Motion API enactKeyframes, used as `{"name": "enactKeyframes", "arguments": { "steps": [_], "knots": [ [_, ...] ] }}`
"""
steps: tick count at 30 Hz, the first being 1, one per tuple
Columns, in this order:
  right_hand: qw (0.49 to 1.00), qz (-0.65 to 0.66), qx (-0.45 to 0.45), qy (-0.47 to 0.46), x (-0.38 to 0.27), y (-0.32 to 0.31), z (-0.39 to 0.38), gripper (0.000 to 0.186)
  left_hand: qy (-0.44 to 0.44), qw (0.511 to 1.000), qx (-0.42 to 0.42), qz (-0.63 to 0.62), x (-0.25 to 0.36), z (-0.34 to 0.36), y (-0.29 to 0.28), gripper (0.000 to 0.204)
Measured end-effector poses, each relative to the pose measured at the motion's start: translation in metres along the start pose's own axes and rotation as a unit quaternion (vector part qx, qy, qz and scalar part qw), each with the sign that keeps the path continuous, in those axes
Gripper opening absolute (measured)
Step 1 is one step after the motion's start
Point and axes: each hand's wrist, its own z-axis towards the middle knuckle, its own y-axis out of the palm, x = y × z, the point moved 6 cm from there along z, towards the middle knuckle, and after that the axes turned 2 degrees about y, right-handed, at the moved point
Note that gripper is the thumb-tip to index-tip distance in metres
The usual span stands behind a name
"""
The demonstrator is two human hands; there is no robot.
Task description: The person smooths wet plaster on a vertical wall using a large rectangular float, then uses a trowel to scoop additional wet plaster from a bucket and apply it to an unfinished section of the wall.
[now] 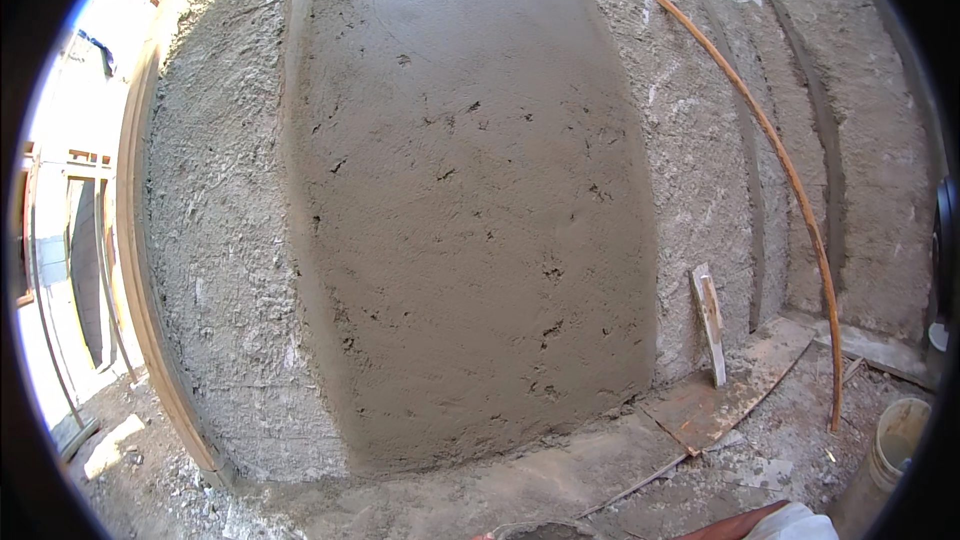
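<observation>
At the lower edge, right of centre, a bare forearm [735,523] with a white sleeve [795,522] comes into the picture. It looks like my right arm; its hand lies below the frame. My left hand does not show. Left of the forearm, the top of a round container [545,530] rises into view with grey material inside. A small reddish patch at its left rim is too cut off to make out. Ahead stands a wall with a broad panel of wet grey plaster [480,240], mostly smooth, with scattered pits and cracks.
Rough plaster [220,270] borders the panel, with a wooden board [140,240] upright at the left edge. A long curved pole [790,175] and a short wooden piece [711,325] lean at right. A bucket [890,455] stands lower right, near a flat board [735,405].
</observation>
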Motion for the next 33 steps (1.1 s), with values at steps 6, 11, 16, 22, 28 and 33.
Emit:
{"name": "enactKeyframes", "arguments": {
  "steps": [6,11,16,22,28,33],
  "knots": [
    [0.998,-0.02,0.013,0.06,0.02,0.027,0.031,0.027,0.06,0.987,0.078,-0.131,-0.021,0.006,0.005,0.033],
    [0.999,0.035,-0.005,0.016,-0.008,0.017,0.003,0.027,-0.07,0.996,0.015,0.061,0.065,0.006,-0.038,0.031],
    [0.977,0.004,0.086,0.196,0.052,0.023,-0.001,0.029,-0.088,0.996,0.006,0.012,0.051,-0.003,-0.018,0.033],
    [0.991,0.083,0.002,0.102,0.014,0.074,0.026,0.028,-0.091,0.995,0.049,0.01,0.077,-0.011,-0.026,0.033],
    [0.942,0.294,-0.09,0.137,-0.023,0.05,0.022,0.03,-0.121,0.991,0.059,0.014,0.068,-0.01,-0.03,0.035],
    [0.828,0.523,-0.088,0.179,0.011,0.069,0.006,0.036,-0.184,0.983,0.002,0.003,0.045,0.008,-0.033,0.047]
  ]
}}
